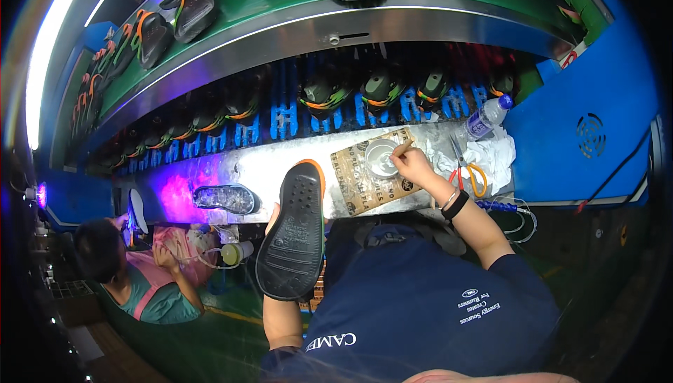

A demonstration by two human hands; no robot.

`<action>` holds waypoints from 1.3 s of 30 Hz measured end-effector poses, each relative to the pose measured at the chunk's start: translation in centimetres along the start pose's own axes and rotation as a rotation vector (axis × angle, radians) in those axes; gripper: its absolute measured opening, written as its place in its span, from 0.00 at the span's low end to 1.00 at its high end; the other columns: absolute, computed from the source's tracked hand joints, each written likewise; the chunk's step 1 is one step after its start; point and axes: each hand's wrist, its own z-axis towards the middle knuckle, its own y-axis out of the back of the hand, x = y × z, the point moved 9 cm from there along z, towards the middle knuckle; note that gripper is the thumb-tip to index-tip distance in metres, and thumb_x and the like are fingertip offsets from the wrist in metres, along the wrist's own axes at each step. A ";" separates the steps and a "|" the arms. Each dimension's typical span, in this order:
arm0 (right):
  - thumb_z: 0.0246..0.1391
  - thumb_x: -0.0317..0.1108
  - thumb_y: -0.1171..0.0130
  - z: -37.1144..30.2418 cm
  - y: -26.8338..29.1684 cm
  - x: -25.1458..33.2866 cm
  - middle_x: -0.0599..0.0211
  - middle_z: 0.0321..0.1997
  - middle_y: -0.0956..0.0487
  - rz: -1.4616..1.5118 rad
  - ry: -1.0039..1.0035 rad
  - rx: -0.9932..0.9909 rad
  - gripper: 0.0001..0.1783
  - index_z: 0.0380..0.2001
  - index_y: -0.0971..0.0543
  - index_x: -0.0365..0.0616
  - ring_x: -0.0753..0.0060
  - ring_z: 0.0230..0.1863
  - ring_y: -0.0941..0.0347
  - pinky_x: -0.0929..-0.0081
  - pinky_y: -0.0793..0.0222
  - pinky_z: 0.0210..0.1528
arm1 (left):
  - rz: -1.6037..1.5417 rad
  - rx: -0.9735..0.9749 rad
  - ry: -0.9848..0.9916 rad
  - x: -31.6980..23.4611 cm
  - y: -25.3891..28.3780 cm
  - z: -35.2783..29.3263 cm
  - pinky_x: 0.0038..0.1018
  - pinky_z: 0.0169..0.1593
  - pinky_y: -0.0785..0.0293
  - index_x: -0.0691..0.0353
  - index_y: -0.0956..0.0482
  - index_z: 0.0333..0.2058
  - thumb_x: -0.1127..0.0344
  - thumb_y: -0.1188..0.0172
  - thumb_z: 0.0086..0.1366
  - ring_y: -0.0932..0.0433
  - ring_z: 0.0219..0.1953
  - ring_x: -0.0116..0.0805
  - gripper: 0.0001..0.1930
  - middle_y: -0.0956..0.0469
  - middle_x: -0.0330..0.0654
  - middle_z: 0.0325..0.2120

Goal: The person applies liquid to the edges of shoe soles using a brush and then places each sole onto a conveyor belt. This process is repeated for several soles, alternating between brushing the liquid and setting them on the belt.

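A black shoe sole (291, 239) with an orange edge stands upright, its studded underside facing me. My left hand (272, 217) grips it from behind; most of the fingers are hidden. My right hand (415, 165) pinches a small wooden-handled brush (402, 149) over a white bowl (381, 160), whose inside looks pale and wet. Beneath the bowl lies a brown printed paper sheet (350, 197). To the left on the bench rests another sole (224, 198), shiny inside, near a purple glow.
Orange-handled scissors (478, 180), crumpled white paper (498, 156) and a water bottle (488, 118) sit at the bench's right end. Dark shoes (382, 92) line blue racks behind. Above, a green conveyor (266, 11) carries soles. A co-worker (151, 288) sits at the left.
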 end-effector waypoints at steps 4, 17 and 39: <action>0.44 0.31 0.45 -0.3 1.7 1.6 0.65 0.13 0.30 0.114 -0.012 -0.080 0.08 0.25 0.26 0.37 0.76 0.14 0.36 0.78 0.41 0.19 | -0.049 -0.033 0.055 -0.8 -1.1 1.5 0.37 0.24 0.22 0.69 0.39 0.49 0.45 0.64 0.61 0.23 0.26 0.50 0.30 0.31 0.64 0.35; 0.46 0.32 0.45 -1.0 2.0 2.6 0.75 0.18 0.31 0.247 -0.144 0.148 0.09 0.30 0.27 0.37 0.86 0.19 0.40 0.84 0.42 0.22 | 0.071 -0.192 0.129 -1.0 -0.8 5.3 0.29 0.29 0.23 0.69 0.29 0.40 0.51 0.56 0.60 0.23 0.27 0.41 0.23 0.25 0.54 0.31; 0.46 0.23 0.46 0.4 7.2 12.4 0.67 0.30 0.27 0.501 0.264 -0.156 0.06 0.31 0.27 0.37 0.82 0.28 0.33 0.85 0.38 0.29 | 0.423 -0.199 0.183 -0.5 -6.3 4.5 0.17 0.33 0.27 0.64 0.31 0.43 0.56 0.57 0.63 0.26 0.30 0.26 0.18 0.26 0.42 0.33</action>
